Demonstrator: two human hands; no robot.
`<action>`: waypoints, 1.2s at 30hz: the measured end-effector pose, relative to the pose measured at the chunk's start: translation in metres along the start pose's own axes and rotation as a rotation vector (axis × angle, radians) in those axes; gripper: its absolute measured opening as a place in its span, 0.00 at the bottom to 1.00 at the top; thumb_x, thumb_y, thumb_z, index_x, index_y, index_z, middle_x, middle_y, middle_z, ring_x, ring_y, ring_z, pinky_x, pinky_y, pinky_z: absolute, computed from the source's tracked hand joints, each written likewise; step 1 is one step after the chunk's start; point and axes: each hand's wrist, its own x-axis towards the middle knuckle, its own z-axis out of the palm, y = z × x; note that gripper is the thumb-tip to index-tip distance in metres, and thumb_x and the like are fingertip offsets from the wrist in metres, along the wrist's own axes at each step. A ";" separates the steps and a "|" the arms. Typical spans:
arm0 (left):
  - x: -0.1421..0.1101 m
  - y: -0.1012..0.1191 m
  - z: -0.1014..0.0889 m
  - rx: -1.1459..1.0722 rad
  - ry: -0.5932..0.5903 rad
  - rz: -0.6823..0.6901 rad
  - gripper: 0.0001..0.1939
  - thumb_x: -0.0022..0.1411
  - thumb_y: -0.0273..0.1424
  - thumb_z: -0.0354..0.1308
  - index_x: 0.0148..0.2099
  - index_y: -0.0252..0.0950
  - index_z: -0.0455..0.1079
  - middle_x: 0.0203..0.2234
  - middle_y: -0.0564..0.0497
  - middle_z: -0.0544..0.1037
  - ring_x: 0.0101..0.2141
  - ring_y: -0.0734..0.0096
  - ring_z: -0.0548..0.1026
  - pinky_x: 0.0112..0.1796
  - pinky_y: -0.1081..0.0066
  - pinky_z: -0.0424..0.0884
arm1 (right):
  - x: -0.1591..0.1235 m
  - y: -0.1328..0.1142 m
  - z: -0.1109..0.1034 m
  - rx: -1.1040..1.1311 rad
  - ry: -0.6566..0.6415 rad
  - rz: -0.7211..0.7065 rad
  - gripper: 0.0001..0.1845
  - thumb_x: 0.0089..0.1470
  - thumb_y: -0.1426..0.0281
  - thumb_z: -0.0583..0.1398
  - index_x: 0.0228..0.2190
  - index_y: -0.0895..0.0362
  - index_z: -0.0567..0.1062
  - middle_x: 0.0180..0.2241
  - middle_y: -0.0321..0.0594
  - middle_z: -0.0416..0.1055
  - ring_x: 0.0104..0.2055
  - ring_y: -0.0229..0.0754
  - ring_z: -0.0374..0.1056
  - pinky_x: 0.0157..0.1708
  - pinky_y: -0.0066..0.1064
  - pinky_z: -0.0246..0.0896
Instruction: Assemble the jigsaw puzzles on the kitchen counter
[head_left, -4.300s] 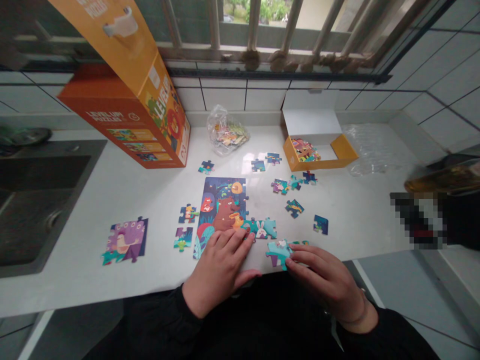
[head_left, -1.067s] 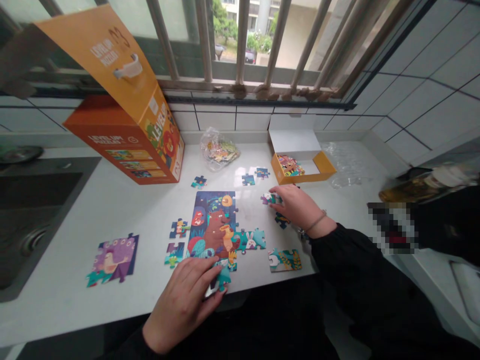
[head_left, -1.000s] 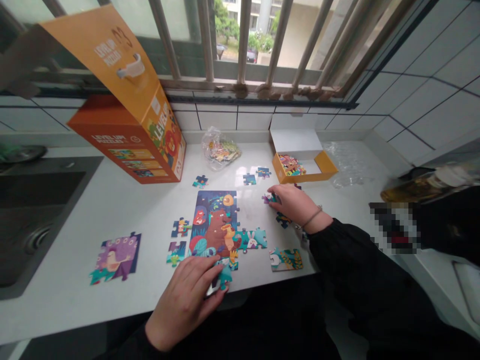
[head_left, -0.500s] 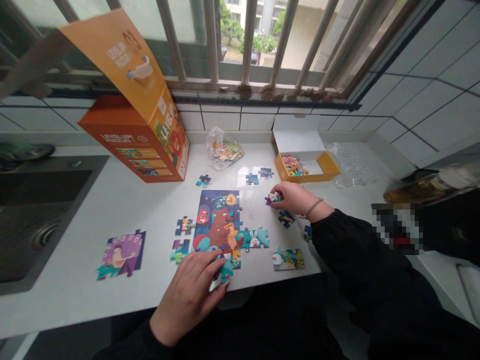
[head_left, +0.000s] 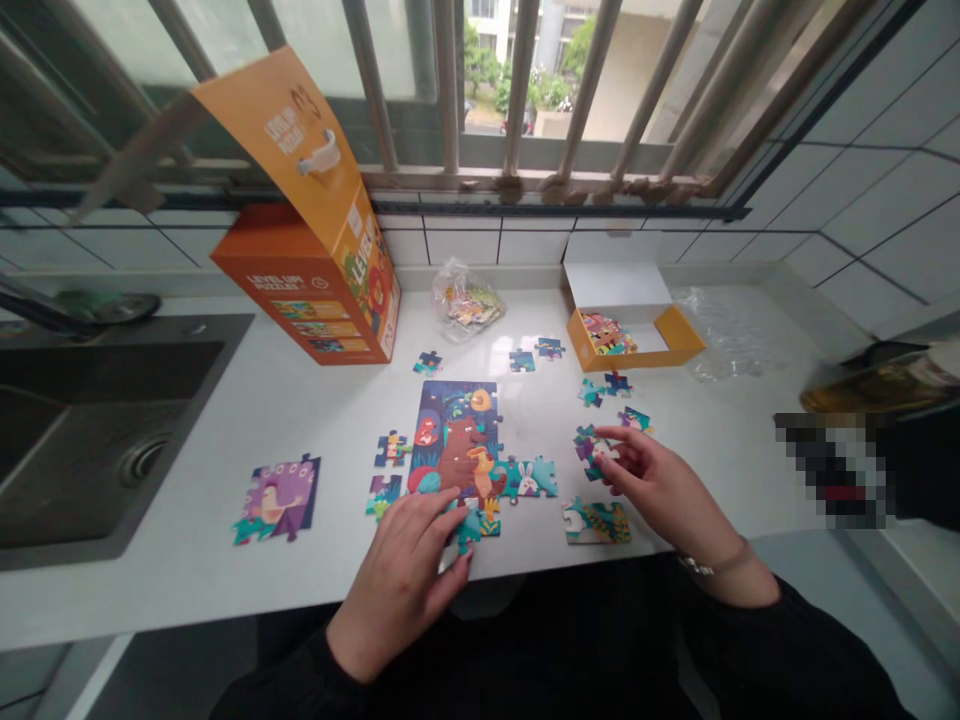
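My left hand [head_left: 409, 575] is closed around a teal puzzle piece [head_left: 469, 530] at the lower edge of the partly joined puzzle [head_left: 454, 430], which shows a brown bear; its fingers hide part of that edge. Off to the puzzle's right, my right hand [head_left: 656, 480] pinches a puzzle piece with a white figure [head_left: 604, 456] between thumb and fingers. The held piece is just above the counter, close to or over another dark piece [head_left: 583, 436]. A joined strip with a white rabbit [head_left: 527, 478] sticks out from the puzzle's right side. Below my right fingers lies a leaf-patterned joined section [head_left: 598, 521].
A purple joined section [head_left: 279, 498] lies on the left, near the sink [head_left: 238, 400]. Along the back stand a tall orange puzzle box [head_left: 300, 290], a plastic bag of pieces [head_left: 469, 305] and an open yellow box [head_left: 679, 338]. Several loose pieces [head_left: 522, 360] lie between.
My right hand has come nearer and to the right with its piece, uncovering loose pieces in front of the yellow box. My left hand stays at the puzzle's lower edge. The view has shifted slightly left.
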 end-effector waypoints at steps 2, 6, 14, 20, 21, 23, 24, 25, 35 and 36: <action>-0.002 0.003 -0.002 -0.016 0.001 0.019 0.23 0.73 0.29 0.62 0.67 0.39 0.68 0.61 0.37 0.78 0.60 0.50 0.77 0.60 0.47 0.74 | -0.014 0.012 0.004 0.036 0.035 0.057 0.29 0.64 0.47 0.65 0.57 0.52 0.76 0.29 0.34 0.73 0.31 0.45 0.73 0.31 0.36 0.68; -0.009 0.012 -0.004 -0.072 -0.034 0.065 0.22 0.71 0.27 0.63 0.65 0.38 0.68 0.60 0.38 0.80 0.58 0.51 0.79 0.60 0.48 0.75 | -0.035 0.024 0.016 0.132 0.048 0.146 0.30 0.64 0.45 0.65 0.57 0.51 0.75 0.30 0.35 0.74 0.31 0.46 0.73 0.30 0.36 0.69; -0.018 0.017 -0.005 -0.200 -0.039 -0.041 0.26 0.71 0.28 0.65 0.67 0.41 0.66 0.60 0.40 0.80 0.58 0.53 0.79 0.59 0.50 0.77 | -0.050 -0.001 0.046 0.298 -0.101 0.216 0.32 0.58 0.44 0.69 0.55 0.51 0.77 0.40 0.43 0.81 0.38 0.50 0.80 0.40 0.43 0.81; -0.015 0.020 -0.003 -0.300 -0.001 -0.195 0.34 0.68 0.28 0.70 0.71 0.44 0.63 0.59 0.42 0.80 0.59 0.53 0.78 0.59 0.51 0.77 | -0.058 -0.011 0.076 0.456 -0.294 0.182 0.29 0.61 0.52 0.71 0.58 0.48 0.76 0.49 0.41 0.77 0.41 0.45 0.79 0.46 0.41 0.79; -0.014 0.020 -0.002 -0.308 -0.001 -0.210 0.35 0.68 0.28 0.70 0.72 0.44 0.62 0.60 0.42 0.79 0.60 0.52 0.78 0.59 0.51 0.77 | -0.059 -0.012 0.081 0.474 -0.316 0.168 0.28 0.61 0.53 0.71 0.59 0.47 0.75 0.49 0.40 0.77 0.41 0.44 0.78 0.46 0.40 0.79; -0.012 0.020 0.001 -0.323 -0.006 -0.231 0.35 0.68 0.28 0.70 0.72 0.45 0.62 0.61 0.41 0.79 0.60 0.51 0.78 0.59 0.49 0.77 | -0.060 -0.015 0.088 0.498 -0.336 0.144 0.29 0.61 0.56 0.72 0.60 0.46 0.75 0.50 0.39 0.76 0.40 0.41 0.76 0.44 0.38 0.78; -0.011 0.019 0.002 -0.329 -0.009 -0.238 0.35 0.68 0.27 0.70 0.72 0.46 0.61 0.61 0.41 0.78 0.60 0.51 0.78 0.59 0.48 0.77 | -0.060 -0.017 0.090 0.505 -0.337 0.140 0.30 0.60 0.56 0.73 0.60 0.46 0.75 0.51 0.39 0.76 0.40 0.41 0.76 0.43 0.36 0.77; -0.010 0.018 0.004 -0.333 -0.014 -0.243 0.36 0.68 0.27 0.70 0.72 0.46 0.61 0.61 0.41 0.78 0.60 0.50 0.78 0.59 0.48 0.77 | -0.060 -0.019 0.092 0.511 -0.332 0.142 0.30 0.60 0.57 0.73 0.61 0.46 0.74 0.51 0.39 0.75 0.40 0.40 0.76 0.42 0.36 0.77; 0.007 0.009 0.009 -0.343 -0.049 -0.266 0.40 0.65 0.23 0.72 0.72 0.46 0.60 0.62 0.43 0.77 0.60 0.51 0.77 0.60 0.48 0.76 | -0.053 -0.033 0.085 0.561 -0.237 0.166 0.30 0.61 0.54 0.72 0.60 0.48 0.75 0.48 0.40 0.77 0.41 0.43 0.79 0.47 0.41 0.79; 0.008 0.009 0.010 -0.343 -0.050 -0.271 0.41 0.64 0.23 0.73 0.73 0.46 0.60 0.62 0.43 0.77 0.60 0.51 0.77 0.60 0.48 0.76 | -0.053 -0.034 0.086 0.560 -0.230 0.168 0.30 0.61 0.54 0.72 0.59 0.49 0.74 0.45 0.39 0.77 0.41 0.43 0.79 0.46 0.40 0.79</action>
